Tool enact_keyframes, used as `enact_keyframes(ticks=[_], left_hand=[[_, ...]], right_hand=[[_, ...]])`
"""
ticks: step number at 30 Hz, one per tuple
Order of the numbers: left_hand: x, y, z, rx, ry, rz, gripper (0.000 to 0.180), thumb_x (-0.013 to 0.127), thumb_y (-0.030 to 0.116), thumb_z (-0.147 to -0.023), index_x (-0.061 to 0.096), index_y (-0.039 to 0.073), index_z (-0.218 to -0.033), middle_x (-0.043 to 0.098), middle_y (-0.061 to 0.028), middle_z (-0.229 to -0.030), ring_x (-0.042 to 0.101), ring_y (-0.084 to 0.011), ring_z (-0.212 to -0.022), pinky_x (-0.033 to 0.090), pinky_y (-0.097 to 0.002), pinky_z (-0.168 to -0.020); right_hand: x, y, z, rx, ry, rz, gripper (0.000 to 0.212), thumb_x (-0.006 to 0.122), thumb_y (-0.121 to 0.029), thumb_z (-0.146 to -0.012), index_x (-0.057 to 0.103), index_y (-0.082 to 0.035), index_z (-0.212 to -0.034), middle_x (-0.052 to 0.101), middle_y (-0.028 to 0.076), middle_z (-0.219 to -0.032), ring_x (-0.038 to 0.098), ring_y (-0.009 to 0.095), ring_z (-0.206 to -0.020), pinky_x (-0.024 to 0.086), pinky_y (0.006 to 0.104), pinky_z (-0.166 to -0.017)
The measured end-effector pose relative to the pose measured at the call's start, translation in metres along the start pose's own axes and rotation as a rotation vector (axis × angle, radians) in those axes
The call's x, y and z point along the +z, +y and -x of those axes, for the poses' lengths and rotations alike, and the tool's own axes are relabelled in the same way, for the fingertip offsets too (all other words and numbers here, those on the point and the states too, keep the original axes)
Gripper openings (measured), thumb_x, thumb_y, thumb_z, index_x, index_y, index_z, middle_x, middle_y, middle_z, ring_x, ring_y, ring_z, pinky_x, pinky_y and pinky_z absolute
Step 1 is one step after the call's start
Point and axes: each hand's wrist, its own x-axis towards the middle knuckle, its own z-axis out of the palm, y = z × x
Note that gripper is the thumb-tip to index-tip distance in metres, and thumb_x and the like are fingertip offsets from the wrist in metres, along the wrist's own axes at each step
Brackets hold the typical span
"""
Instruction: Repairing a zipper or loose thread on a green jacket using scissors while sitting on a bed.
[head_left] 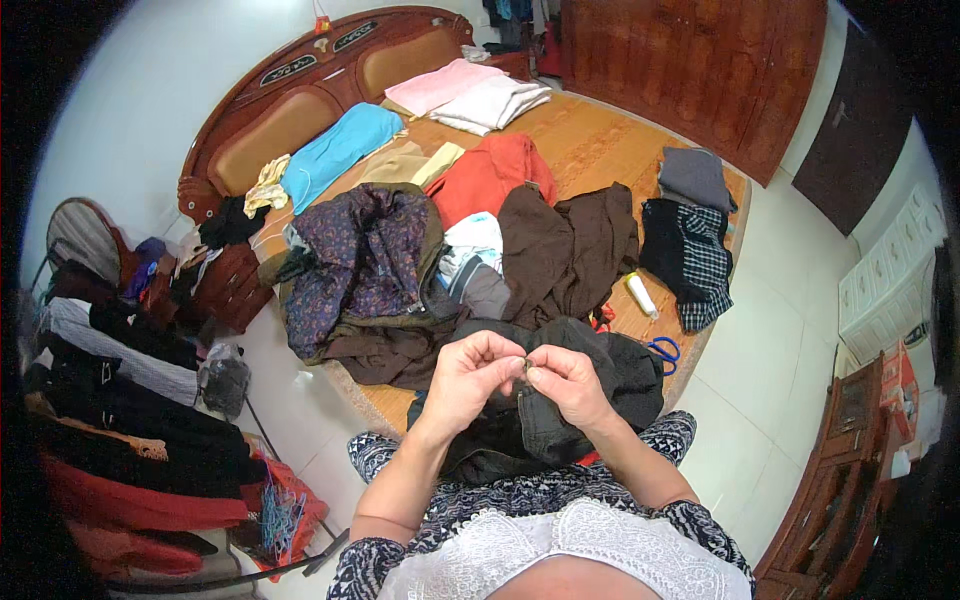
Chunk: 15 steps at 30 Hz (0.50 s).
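Both my hands meet in front of me, fingertips nearly touching. My left hand point(472, 377) is closed in a pinch, and my right hand point(566, 385) pinches from the other side. Something small and dark sits between the fingertips; it is too small to name. Just beneath them a black garment point(610, 365) lies across my lap and the bed's edge, with a stitched seam or pocket showing below my right hand. To the right of the garment lie blue-handled scissors point(663, 355). A white tube point(641, 295) with a yellow end rests farther up.
Piled on the bed point(590, 130) are a dark patterned jacket point(360, 250), brown trousers point(565, 240), a red garment point(495, 175) and a checked garment point(690, 260). A blue pillow-like bundle point(340, 155) lies near the headboard. Clothes hang over a rack point(130, 400) at left; white drawers point(890, 265) stand at right.
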Motion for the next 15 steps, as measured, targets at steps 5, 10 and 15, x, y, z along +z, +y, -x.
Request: enact_keyframes(ticks=[5,10,15], left_hand=[[-0.001,0.004,-0.014,-0.057,-0.035,0.078,0.006,0.062,0.001,-0.083,0.062,-0.003,-0.087,0.065,-0.0091,-0.073,0.055,-0.01,-0.056,0.045,-0.0214,-0.053],[-0.002,0.001,-0.019,-0.04,-0.031,0.015,0.006,0.064,0.002,-0.082,0.062,-0.003,-0.084,0.064,-0.0088,-0.072,0.054,-0.0098,-0.055,0.044,-0.0212,-0.051],[0.0,0.006,-0.021,-0.123,-0.038,-0.082,0.008,0.067,0.003,-0.08,0.063,-0.003,-0.084,0.064,-0.0059,-0.072,0.054,-0.0082,-0.056,0.043,-0.0208,-0.052]], right_hand=[[-0.002,0.001,0.001,0.032,0.016,-0.079,0.017,0.057,-0.015,-0.091,0.063,0.001,-0.094,0.059,-0.003,-0.083,0.049,0.002,-0.075,0.04,0.0185,-0.066],[0.004,-0.003,-0.001,0.009,0.108,-0.092,0.014,0.059,-0.014,-0.089,0.063,0.0,-0.091,0.058,-0.004,-0.079,0.048,0.002,-0.072,0.04,0.0186,-0.063],[0.0,0.001,-0.003,-0.01,0.121,0.041,0.011,0.061,-0.012,-0.087,0.062,-0.002,-0.082,0.05,-0.008,-0.069,0.042,0.001,-0.063,0.034,0.0186,-0.054]])
